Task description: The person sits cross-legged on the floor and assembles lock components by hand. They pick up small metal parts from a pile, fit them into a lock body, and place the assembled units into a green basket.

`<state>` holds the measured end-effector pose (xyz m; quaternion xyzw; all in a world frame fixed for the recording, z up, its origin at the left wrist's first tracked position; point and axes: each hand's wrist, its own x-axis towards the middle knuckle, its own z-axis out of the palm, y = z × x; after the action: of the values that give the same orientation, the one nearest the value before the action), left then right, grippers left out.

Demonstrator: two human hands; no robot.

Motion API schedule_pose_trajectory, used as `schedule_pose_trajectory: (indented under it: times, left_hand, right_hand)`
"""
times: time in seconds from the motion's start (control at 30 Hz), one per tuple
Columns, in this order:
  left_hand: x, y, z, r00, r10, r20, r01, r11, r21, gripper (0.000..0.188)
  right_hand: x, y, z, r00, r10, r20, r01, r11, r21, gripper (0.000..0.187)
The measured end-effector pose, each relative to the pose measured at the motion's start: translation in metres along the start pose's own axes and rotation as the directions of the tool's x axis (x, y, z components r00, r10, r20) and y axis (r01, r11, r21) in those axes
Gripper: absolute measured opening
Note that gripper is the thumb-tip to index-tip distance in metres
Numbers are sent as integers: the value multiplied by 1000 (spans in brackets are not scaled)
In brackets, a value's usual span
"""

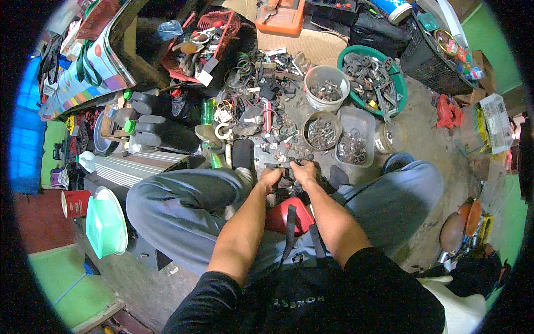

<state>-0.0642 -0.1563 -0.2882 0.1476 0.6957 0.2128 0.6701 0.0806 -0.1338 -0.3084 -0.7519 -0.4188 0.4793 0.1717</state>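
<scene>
My left hand (pixel 271 177) and my right hand (pixel 304 172) are close together between my knees, both with fingers closed. Between them is a small dark part (pixel 285 165), gripped from both sides; its exact kind is too small to tell. Just past my fingers, a pile of loose scrap parts and cables (pixel 261 111) covers the floor. Slightly right of the pile stand a round tin of small metal pieces (pixel 322 113) and a clear rectangular tub (pixel 364 116) of similar bits. Below my wrists, a red container (pixel 289 216) sits between my legs.
A white bucket (pixel 322 104) and a green basin (pixel 401 92) of metal parts stand farther back. At far left is a red basket (pixel 177 65), near black jugs (pixel 158 133) with green caps. An orange toolbox (pixel 281 19) rests on cardboard. A blue bowl (pixel 405 156) is by my right knee.
</scene>
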Motion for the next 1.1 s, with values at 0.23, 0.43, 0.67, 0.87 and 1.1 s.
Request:
schedule_pose_trajectory:
  times: [0.23, 0.43, 0.67, 0.87, 1.1]
  left_hand:
    - [-44, 36, 8, 991, -121, -59, 127, 988, 93, 26]
    - [10, -10, 0, 927, 372, -43, -373, 928, -21, 38]
    - [30, -10, -4, 886, 432, -168, -456, 878, -145, 29]
    - [21, -6, 1, 775, 534, -337, -536, 839, 96, 24]
    - [11, 3, 2, 715, 560, -418, -529, 825, 201, 25]
  right_hand:
    - [-22, -8, 3, 952, -197, -235, 171, 977, -124, 45]
    - [4, -5, 3, 798, -568, -201, 575, 818, -26, 46]
    - [5, -1, 11, 830, -509, -231, 484, 861, -156, 45]
    - [0, 2, 8, 900, -384, -208, 300, 889, -345, 63]
    - [-11, -1, 8, 847, -532, 13, 502, 791, -349, 74]
